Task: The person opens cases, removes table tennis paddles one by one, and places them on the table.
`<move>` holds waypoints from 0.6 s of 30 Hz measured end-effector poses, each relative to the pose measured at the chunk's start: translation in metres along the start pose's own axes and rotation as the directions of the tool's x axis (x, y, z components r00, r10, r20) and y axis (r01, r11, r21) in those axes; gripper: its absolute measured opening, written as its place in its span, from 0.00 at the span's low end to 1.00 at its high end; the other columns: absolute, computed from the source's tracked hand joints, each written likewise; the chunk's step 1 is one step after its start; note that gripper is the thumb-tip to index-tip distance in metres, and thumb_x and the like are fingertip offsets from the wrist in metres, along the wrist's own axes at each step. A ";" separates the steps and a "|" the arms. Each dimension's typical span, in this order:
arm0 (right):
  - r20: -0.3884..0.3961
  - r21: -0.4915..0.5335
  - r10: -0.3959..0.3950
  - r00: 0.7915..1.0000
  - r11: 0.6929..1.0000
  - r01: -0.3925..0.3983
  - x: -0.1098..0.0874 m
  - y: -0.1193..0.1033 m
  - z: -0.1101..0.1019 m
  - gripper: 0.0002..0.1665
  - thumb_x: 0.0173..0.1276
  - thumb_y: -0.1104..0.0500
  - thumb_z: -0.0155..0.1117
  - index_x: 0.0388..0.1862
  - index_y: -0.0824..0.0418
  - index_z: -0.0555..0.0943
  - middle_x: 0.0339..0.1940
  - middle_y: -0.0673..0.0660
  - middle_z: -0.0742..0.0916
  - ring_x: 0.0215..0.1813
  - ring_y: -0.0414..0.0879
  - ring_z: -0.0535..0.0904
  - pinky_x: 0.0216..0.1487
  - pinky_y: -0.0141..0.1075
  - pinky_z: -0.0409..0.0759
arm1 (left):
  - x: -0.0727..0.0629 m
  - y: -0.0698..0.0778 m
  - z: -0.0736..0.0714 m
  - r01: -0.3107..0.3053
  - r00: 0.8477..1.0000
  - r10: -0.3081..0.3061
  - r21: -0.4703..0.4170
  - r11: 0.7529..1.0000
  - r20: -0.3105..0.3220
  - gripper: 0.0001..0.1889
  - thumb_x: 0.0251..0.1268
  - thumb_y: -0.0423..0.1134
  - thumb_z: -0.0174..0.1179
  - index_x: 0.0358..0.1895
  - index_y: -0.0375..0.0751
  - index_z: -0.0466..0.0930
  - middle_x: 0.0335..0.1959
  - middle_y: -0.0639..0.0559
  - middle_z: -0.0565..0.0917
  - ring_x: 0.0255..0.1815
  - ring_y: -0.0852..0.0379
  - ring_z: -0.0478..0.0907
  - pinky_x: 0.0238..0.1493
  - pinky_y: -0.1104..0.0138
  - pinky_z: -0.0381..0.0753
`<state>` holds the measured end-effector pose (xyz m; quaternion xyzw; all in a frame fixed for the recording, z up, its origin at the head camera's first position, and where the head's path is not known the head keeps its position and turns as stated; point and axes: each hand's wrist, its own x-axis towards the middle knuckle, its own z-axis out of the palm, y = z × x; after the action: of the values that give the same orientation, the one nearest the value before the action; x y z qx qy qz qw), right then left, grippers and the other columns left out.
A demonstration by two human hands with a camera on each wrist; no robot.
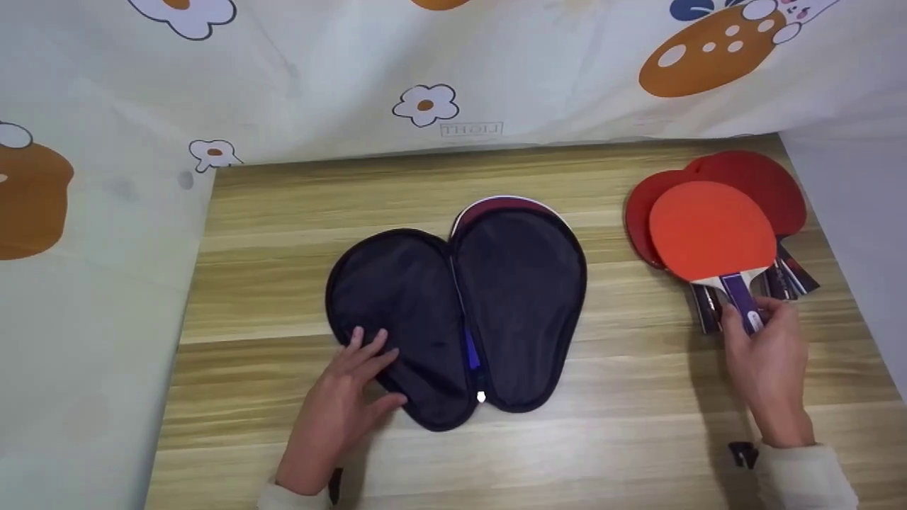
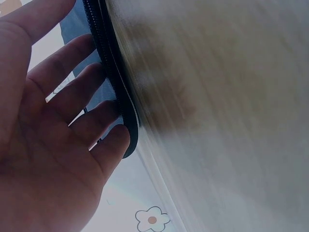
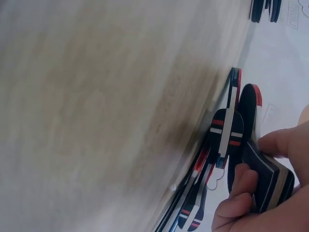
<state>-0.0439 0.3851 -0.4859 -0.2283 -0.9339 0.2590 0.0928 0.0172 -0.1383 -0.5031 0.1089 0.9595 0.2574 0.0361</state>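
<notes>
A black zip table tennis paddle case (image 1: pixel 521 304) lies spread on the table, its two halves side by side. From the top of the right half peeks the dark red, white-edged rim of a paddle (image 1: pixel 504 203); the rest is mostly covered. My left hand (image 1: pixel 340 404) rests with spread fingers on the lower left edge of the left half. In my right hand (image 1: pixel 772 354) is the purple handle of a bright orange-red paddle (image 1: pixel 712 230), gripped between thumb and fingers. This paddle is over several darker red paddles (image 1: pixel 769 188); the right wrist view shows their handle ends.
The case's white zipper pull (image 1: pixel 481 397) sits at the bottom between the halves. Wood-grain table (image 1: pixel 602 439) surrounds everything. A pale printed cloth (image 1: pixel 340 85) hangs along the back and sides. The paddle pile is near the table's right edge.
</notes>
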 end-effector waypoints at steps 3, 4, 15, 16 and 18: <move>0.037 -0.029 0.020 0.999 0.999 -0.019 0.002 0.001 -0.001 0.32 0.77 0.51 0.56 0.67 0.73 0.68 0.48 0.70 0.80 0.39 0.53 0.74 0.22 0.25 0.65 | 0.000 0.000 0.000 -0.005 1.000 0.005 -0.002 1.000 -0.007 0.32 0.54 0.51 0.76 0.63 0.44 0.82 0.74 0.47 0.74 0.79 0.38 0.63 0.78 0.45 0.65; 0.053 -0.042 0.027 0.998 0.999 -0.025 0.002 0.001 -0.001 0.32 0.77 0.50 0.56 0.67 0.73 0.68 0.47 0.69 0.80 0.39 0.53 0.74 0.21 0.26 0.65 | 0.000 0.000 0.000 -0.007 1.000 0.007 -0.002 1.000 -0.008 0.32 0.54 0.51 0.76 0.63 0.44 0.82 0.74 0.47 0.74 0.79 0.38 0.63 0.78 0.45 0.65; 0.163 -0.077 0.052 0.985 0.996 -0.040 0.006 0.004 0.001 0.33 0.79 0.50 0.54 0.67 0.76 0.66 0.44 0.69 0.78 0.38 0.55 0.75 0.21 0.30 0.69 | 0.000 -0.001 0.001 -0.018 0.999 0.018 -0.001 1.000 -0.028 0.32 0.53 0.51 0.76 0.62 0.44 0.83 0.73 0.47 0.75 0.79 0.37 0.64 0.77 0.44 0.66; 0.170 -0.076 0.051 0.984 0.996 -0.039 0.006 0.004 0.001 0.33 0.79 0.50 0.54 0.67 0.77 0.65 0.44 0.69 0.78 0.38 0.55 0.75 0.21 0.30 0.69 | 0.000 -0.001 0.001 -0.017 0.999 0.017 -0.001 1.000 -0.027 0.32 0.53 0.51 0.76 0.62 0.44 0.83 0.73 0.47 0.75 0.79 0.37 0.64 0.77 0.44 0.66; 0.175 -0.075 0.045 0.984 0.997 -0.032 0.006 0.005 0.001 0.33 0.79 0.50 0.54 0.67 0.77 0.65 0.44 0.70 0.78 0.39 0.56 0.76 0.22 0.30 0.69 | 0.000 -0.001 0.000 -0.014 1.000 0.014 -0.003 1.000 -0.022 0.32 0.53 0.50 0.76 0.62 0.44 0.83 0.73 0.47 0.75 0.79 0.38 0.63 0.77 0.44 0.66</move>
<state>-0.0478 0.3912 -0.4893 -0.2257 -0.9426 0.2460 -0.0034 0.0175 -0.1390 -0.5040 0.1129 0.9586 0.2603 0.0241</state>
